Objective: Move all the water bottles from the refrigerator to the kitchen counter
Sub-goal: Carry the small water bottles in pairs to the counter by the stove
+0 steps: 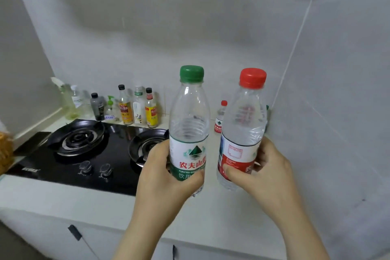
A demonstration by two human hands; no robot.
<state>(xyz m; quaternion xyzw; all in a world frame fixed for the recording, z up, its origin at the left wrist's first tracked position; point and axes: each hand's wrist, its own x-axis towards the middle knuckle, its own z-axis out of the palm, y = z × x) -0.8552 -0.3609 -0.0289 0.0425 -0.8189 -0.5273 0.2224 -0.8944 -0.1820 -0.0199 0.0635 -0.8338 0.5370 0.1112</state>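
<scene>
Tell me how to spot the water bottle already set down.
Start at the black stove. Right of it, on the pale counter by the back wall, stands a water bottle. Unlike the sauce bottles to its left, it has a red cap and red label.

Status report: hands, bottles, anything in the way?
Left hand grips green-capped bottle, right hand grips red-capped bottle. Both upright over the counter. Small bottle stands at the back wall; stove close on the left.

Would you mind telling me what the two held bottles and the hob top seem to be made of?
The green-capped bottle looks like thin clear plastic, ribbed and see-through, with a glossy film label. The red-capped bottle looks the same. The hob top is probably black glass: flat, glossy, showing reflections.
</scene>
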